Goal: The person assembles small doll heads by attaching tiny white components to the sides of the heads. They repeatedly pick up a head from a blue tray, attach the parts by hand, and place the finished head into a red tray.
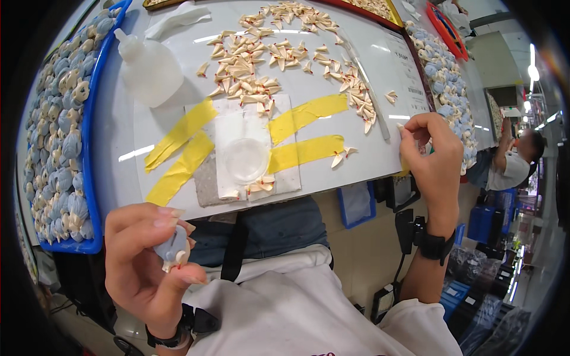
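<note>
My left hand (142, 255) is raised at the near left, off the table's edge, with its fingers and thumb closed round a small blue and cream figurine (173, 248). A touch of red shows low on the figurine. At the table's right edge my right hand (432, 151) has its thumb and fingertips pinched together; whatever is between them is too small to make out. Small cream pointed pieces with red tips (237, 65) lie in a loose heap on the tabletop. A clear shallow round dish (246, 160) sits on a white pad, a few of those pieces beside it.
Yellow tape strips (309, 118) flank the pad. A translucent squeeze bottle (148, 71) stands at the left. The blue tray (94, 148) holds many blue and cream figurines; more figurines (442, 77) lie at the right. A thin rod (371, 95) lies nearby. Another person (510, 160) is far right.
</note>
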A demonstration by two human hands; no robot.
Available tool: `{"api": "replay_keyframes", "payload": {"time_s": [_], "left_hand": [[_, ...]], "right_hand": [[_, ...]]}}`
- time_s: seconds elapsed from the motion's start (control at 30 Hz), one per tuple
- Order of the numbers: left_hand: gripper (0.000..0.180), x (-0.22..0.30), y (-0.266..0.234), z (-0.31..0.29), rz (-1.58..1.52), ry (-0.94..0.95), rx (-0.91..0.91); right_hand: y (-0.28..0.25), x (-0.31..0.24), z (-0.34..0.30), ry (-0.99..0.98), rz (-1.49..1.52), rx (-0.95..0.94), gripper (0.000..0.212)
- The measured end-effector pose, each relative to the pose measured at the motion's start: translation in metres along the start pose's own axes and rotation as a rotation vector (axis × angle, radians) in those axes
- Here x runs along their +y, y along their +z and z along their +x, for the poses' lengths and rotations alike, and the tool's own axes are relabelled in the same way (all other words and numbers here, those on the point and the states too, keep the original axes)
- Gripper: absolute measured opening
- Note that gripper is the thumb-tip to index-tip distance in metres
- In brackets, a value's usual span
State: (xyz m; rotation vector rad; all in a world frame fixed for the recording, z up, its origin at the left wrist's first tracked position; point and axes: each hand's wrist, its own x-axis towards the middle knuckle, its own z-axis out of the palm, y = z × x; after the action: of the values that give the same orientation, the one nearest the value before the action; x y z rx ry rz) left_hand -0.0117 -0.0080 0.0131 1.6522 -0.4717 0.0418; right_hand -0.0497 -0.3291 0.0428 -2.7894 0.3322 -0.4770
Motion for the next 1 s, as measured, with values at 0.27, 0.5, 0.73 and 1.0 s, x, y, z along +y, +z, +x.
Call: {"api": "replay_keyframes", "payload": {"time_s": [0.27,0.5,0.73,1.0], "left_hand": [[0.05,-0.001,-0.007,-0.005,-0.005,-0.064,0.053],[0.049,0.0,-0.007,-0.003,-0.033,-0.056,0.041],[0.048,-0.002,-0.009,-0.007,-0.055,-0.045,-0.009],[0.045,-0.001,-0.009,-0.008,-0.079,-0.071,0.0]], "right_hand": [[-0.005,0.002,0.018,-0.048,-0.014,0.031,0.01],[0.01,-0.05,0.002,-0.312,0.227,-0.22,0.022],[0.021,-0.046,0.006,-0.469,0.143,-0.154,0.021],[-0.031,-0.035,-0.005,-0.111,0.387,0.256,0.009]]}}
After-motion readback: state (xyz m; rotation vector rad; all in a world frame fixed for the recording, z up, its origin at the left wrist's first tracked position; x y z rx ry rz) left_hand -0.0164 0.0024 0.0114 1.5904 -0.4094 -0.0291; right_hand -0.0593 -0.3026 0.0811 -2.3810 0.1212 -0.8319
